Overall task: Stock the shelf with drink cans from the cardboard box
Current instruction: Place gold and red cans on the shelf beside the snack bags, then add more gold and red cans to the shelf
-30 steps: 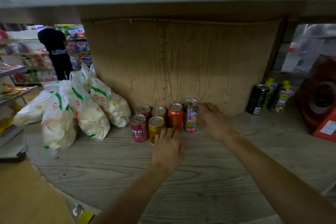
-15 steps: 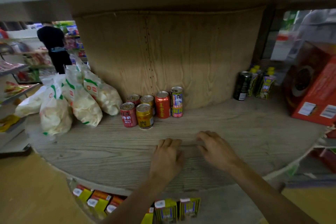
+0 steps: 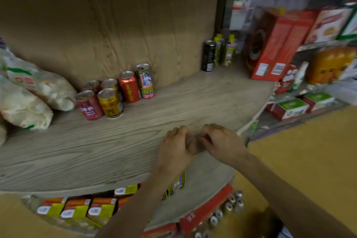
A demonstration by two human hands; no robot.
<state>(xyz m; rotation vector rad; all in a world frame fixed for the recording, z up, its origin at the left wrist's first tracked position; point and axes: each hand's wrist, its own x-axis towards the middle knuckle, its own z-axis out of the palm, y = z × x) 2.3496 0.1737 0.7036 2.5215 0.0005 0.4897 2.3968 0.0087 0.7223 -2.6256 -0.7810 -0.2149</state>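
Head view, and both hands are at centre frame over the front of the wooden shelf [image 3: 96, 150]: the left hand [image 3: 175, 149] and right hand [image 3: 220, 143] sit knuckle to knuckle, fingers loosely bent, and I can see no can in either, so call both grips released (the gap between them is blurred, mind). The stocked cans [image 3: 116, 92] stand in a tight cluster at left of centre against the back panel, six of them, beside the snack bags [image 3: 29, 92] at the left edge. A lone black can [image 3: 208, 56] stands well apart at upper right. Down at the bottom right, a red carton [image 3: 204, 212] shows silver can tops; that looks like the supply box. So this reads as the gap between placements, and the next move calls for a reach down to that carton for fresh cans.
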